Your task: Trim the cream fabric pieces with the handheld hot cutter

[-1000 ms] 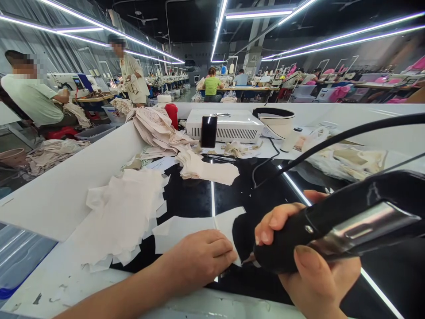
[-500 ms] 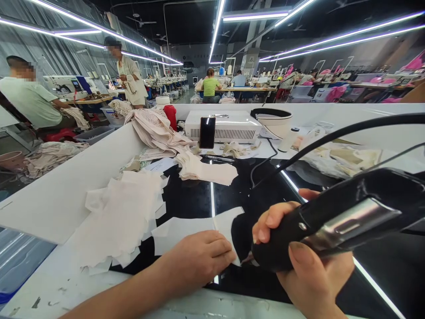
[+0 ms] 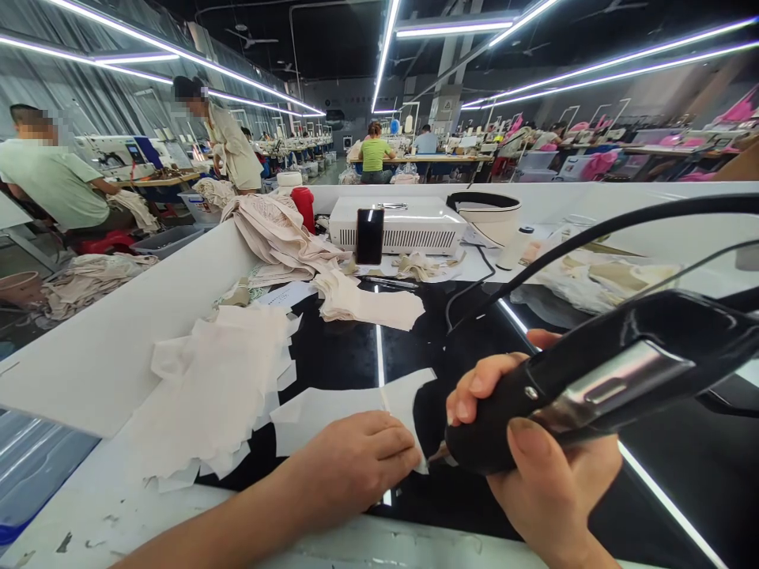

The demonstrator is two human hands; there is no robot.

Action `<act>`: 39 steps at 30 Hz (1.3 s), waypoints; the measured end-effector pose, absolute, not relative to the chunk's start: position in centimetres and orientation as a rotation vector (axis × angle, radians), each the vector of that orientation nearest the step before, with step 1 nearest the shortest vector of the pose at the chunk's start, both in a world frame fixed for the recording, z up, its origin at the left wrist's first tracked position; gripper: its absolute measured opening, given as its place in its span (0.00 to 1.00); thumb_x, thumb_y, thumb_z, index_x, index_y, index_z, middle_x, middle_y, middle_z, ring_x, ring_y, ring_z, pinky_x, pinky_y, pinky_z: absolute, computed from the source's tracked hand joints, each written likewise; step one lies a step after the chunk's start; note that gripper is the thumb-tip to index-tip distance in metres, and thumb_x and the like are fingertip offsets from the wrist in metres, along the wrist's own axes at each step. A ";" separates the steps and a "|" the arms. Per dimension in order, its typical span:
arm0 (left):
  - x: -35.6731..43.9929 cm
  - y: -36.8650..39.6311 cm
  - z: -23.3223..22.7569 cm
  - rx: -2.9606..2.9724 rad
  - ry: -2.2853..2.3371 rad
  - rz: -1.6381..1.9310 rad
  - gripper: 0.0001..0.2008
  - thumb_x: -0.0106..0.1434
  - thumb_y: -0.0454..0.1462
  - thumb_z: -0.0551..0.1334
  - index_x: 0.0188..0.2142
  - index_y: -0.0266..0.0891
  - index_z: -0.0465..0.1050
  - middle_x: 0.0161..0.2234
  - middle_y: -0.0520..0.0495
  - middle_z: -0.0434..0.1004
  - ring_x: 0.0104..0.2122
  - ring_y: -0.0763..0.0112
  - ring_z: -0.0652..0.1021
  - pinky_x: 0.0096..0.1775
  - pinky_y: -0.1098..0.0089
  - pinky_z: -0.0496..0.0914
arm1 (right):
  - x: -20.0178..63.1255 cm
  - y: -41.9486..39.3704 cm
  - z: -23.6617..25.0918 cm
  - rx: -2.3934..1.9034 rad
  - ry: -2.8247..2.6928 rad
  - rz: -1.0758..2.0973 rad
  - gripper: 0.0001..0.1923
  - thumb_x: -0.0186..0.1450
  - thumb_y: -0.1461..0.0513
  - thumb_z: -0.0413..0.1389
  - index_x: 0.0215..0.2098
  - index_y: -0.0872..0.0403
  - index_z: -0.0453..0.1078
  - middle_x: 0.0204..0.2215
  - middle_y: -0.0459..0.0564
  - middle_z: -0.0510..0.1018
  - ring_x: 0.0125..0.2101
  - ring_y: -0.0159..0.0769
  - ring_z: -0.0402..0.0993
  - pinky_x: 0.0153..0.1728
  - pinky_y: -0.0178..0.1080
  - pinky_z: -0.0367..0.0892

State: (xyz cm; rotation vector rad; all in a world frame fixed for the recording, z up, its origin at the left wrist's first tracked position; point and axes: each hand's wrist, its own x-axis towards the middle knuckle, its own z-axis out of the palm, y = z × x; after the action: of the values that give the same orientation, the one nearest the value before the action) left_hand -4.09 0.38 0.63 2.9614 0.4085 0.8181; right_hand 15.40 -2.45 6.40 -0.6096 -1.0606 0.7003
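Pale panels [image 3: 207,387]: heaped left of the fingers of my left hand [image 3: 361,458], finished or waiting, I can't tell | White panel [image 3: 308,415]: under those fingers, curled together, pinching unclear; I'd judge it mid-work | Black tool [image 3: 569,403]: gripped in my right hand [image 3: 545,482], tip [image 3: 439,453] just beside panel edge

Left hand [image 3: 361,462] rests palm-down, right hand [image 3: 549,482] grips
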 end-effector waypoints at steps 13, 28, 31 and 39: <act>-4.0 0.4 0.7 2.938 0.414 0.817 0.10 0.82 0.26 0.56 0.53 0.32 0.76 0.44 0.43 0.84 0.47 0.66 0.84 0.59 0.66 0.79 | 15.3 -2.3 6.4 -0.606 -1.071 0.685 0.26 0.70 0.53 0.72 0.62 0.43 0.71 0.33 0.43 0.80 0.24 0.37 0.77 0.21 0.40 0.77; -3.9 0.5 0.6 2.945 0.404 0.871 0.10 0.83 0.27 0.55 0.53 0.32 0.76 0.44 0.44 0.85 0.46 0.66 0.84 0.58 0.66 0.79 | 15.0 -2.2 6.3 -0.583 -1.068 0.715 0.27 0.70 0.55 0.72 0.63 0.43 0.72 0.33 0.43 0.80 0.24 0.36 0.78 0.22 0.39 0.78; -4.1 0.5 0.5 2.911 0.409 0.868 0.10 0.83 0.26 0.55 0.54 0.33 0.75 0.45 0.44 0.85 0.47 0.66 0.85 0.59 0.66 0.79 | 15.0 -2.3 6.2 -0.602 -1.083 0.707 0.25 0.72 0.55 0.71 0.64 0.42 0.71 0.33 0.43 0.80 0.24 0.36 0.78 0.22 0.39 0.78; -4.9 1.0 0.2 2.797 0.450 0.839 0.15 0.78 0.24 0.57 0.58 0.34 0.76 0.53 0.40 0.86 0.52 0.62 0.84 0.61 0.62 0.79 | 15.0 -3.2 6.3 -0.623 -1.071 0.727 0.25 0.71 0.54 0.72 0.62 0.42 0.72 0.33 0.44 0.80 0.25 0.36 0.78 0.23 0.38 0.78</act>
State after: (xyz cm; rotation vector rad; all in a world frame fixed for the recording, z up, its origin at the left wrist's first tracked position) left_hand -4.89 1.01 0.21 2.7965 0.4496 0.8386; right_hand 15.00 -3.22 6.28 -0.6229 -1.0708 0.7270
